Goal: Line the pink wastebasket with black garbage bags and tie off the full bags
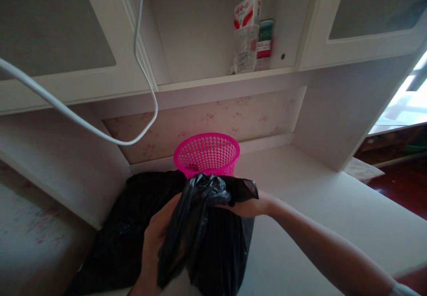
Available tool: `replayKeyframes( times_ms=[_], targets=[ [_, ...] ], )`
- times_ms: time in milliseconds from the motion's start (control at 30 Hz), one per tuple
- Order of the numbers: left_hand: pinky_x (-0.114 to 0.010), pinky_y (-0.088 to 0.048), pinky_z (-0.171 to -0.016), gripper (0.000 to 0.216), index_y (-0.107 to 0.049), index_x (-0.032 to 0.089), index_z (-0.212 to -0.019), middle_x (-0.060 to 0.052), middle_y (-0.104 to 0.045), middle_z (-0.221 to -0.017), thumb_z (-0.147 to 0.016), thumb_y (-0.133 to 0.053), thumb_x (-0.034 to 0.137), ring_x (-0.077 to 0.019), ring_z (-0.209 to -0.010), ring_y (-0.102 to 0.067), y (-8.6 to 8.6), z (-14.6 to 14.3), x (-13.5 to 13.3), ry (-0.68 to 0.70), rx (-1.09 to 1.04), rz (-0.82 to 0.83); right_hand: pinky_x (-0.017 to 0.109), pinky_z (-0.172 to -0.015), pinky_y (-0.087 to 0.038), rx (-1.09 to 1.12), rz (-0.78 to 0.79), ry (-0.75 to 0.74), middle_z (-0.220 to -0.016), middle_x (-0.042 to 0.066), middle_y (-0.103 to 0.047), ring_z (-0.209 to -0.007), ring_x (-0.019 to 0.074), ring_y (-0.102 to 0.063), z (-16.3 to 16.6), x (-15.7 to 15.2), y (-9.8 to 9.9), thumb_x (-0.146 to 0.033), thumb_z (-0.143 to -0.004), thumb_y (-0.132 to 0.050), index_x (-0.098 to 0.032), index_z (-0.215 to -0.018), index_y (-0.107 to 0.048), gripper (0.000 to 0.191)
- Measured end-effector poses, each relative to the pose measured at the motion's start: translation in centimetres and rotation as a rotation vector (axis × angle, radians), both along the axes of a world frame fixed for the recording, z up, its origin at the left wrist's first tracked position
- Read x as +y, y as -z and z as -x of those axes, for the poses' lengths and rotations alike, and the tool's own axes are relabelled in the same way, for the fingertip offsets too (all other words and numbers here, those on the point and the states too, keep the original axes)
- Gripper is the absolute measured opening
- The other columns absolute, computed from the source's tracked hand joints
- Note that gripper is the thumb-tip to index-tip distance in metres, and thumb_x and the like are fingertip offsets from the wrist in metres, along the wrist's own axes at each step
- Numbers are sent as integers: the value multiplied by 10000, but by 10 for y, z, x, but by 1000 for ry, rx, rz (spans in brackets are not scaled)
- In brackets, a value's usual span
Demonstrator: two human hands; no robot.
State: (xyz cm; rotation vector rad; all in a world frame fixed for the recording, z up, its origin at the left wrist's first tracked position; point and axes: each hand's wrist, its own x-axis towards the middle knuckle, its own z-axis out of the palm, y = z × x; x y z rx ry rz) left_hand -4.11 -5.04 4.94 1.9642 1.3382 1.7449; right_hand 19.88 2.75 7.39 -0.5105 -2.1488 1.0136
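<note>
In front of me I hold a crumpled black plastic bag (220,242) by its gathered upper part, and its lower part hangs down. My left hand (156,231) grips it from the left side, with the fingers mostly hidden behind the folds. From the right, my right hand (245,207) is closed on the bag near its upper edge, partly covered by a flap of film. Just behind the bag stands a bright pink perforated basket (207,153), its lower front hidden. More black plastic (123,229) lies spread on the desk at the left.
A white desk surface (310,202) extends to the right. Overhead, a cabinet shelf (200,82) holds a clear labelled bottle (247,38) and a red-capped bottle (265,38). A white cable (110,140) loops down at the upper left. Side panels (336,109) flank the desk.
</note>
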Motion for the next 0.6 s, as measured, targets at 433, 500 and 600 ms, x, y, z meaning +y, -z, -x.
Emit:
replayKeyframes(
  times_ms=[433, 500, 600],
  targets=[
    [-433, -600, -1026, 312, -802, 245, -1031, 4, -810, -939, -753, -884, 361, -233, -974, -756, 4, 22, 57, -66, -1003, 195, 593, -1189, -473, 233, 284, 683, -1170, 58, -815, -1142, 346, -731, -71, 9, 48, -562, -836, -817, -276, -1057, -829, 362],
    [-379, -597, -1012, 314, -799, 245, -1033, 2, -813, -975, -762, -888, 376, -213, -1000, -746, 6, 33, 61, -102, -1039, 190, 569, -1116, -546, 394, 419, 766, -1092, 68, -831, -1072, 343, -758, -84, 6, 63, -564, -777, -871, -257, -983, -828, 372],
    [-316, -595, -973, 300, -795, 235, -1023, -5, -814, -1023, -794, -871, 415, -187, -1008, -732, 12, 48, 65, -101, -1084, 208, 501, -972, -645, 695, 574, 797, -1005, 52, -840, -974, 318, -791, -98, 5, 82, -560, -679, -940, -266, -934, -804, 412]
  ],
)
